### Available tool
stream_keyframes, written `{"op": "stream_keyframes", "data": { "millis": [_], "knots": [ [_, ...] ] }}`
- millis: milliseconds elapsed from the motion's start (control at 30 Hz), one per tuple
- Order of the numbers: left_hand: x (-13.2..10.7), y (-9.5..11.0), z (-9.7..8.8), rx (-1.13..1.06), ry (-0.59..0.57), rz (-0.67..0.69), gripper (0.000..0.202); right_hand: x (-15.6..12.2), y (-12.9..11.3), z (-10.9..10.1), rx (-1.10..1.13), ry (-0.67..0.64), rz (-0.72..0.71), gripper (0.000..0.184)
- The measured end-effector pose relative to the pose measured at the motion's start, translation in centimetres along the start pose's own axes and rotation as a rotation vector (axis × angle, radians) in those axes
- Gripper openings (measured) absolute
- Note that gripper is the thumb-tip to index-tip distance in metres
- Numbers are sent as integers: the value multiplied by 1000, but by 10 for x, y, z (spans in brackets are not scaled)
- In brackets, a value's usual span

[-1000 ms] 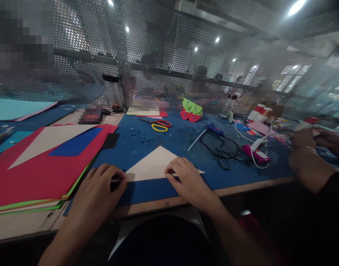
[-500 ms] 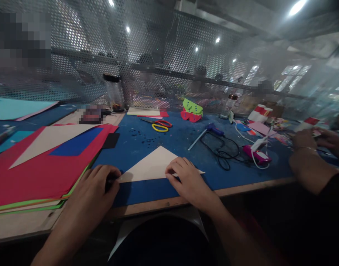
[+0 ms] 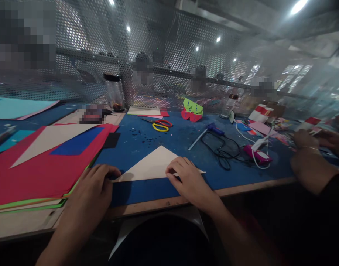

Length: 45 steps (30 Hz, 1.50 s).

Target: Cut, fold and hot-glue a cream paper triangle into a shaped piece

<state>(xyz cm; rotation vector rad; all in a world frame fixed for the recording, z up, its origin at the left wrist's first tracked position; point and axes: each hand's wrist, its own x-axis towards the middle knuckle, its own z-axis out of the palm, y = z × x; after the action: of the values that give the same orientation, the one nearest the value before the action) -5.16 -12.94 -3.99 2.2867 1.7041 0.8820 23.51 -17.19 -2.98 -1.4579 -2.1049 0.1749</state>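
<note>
A white paper triangle [image 3: 153, 166] lies flat on the blue mat [image 3: 175, 142] near the table's front edge. My left hand [image 3: 93, 188] rests at the triangle's left tip, fingers curled and pressing along its lower edge. My right hand [image 3: 187, 181] sits on the right part of the triangle, thumb and bent fingers closed on the paper's lower edge. The triangle's right tip sticks out past my right hand.
A stack of red, green and white sheets [image 3: 33, 173] lies at the left. Behind are scissors [image 3: 161, 125], a glue gun [image 3: 213, 129] with black cable, a pink device [image 3: 256, 155], a green-and-red paper piece [image 3: 191, 110] and a jar [image 3: 114, 92]. A co-worker's hands [image 3: 308, 147] work at the right. A perforated metal screen [image 3: 158, 55] closes the back.
My left hand has slid leftward along the triangle's lower edge to its left tip. My right hand has stayed in place on the paper.
</note>
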Motion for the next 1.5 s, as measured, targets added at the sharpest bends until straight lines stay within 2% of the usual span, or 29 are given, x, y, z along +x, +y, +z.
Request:
{"op": "stream_keyframes", "data": {
  "millis": [100, 233, 367, 500, 667, 833, 1067, 1500],
  "knots": [
    [-5, 13, 3, 15, 100, 125, 24, 0, 1, 1, -6, -3, -2, 9],
    [-11, 27, 17, -72, 14, 385, 31, 0, 3, 0, -7, -5, 1, 9],
    [-12, 29, 28, -41, 24, 499, 35, 1, -2, 0, -32, -4, 15, 9],
    [-12, 25, 30, 0, 62, 570, 36, 6, -17, 5, -111, -7, 60, 6],
    [-13, 23, 30, 72, 58, 593, 41, 20, -34, 21, -181, 0, 47, 6],
    [-13, 22, 32, 75, 34, 590, 42, 24, -37, 25, -167, 3, 69, 6],
    [-14, 21, 34, 50, 2, 554, 40, 18, -27, 20, -77, -5, 85, 13],
    [-10, 22, 33, -20, 41, 556, 37, -6, 6, -4, -35, 7, 178, 30]
  ]
}}
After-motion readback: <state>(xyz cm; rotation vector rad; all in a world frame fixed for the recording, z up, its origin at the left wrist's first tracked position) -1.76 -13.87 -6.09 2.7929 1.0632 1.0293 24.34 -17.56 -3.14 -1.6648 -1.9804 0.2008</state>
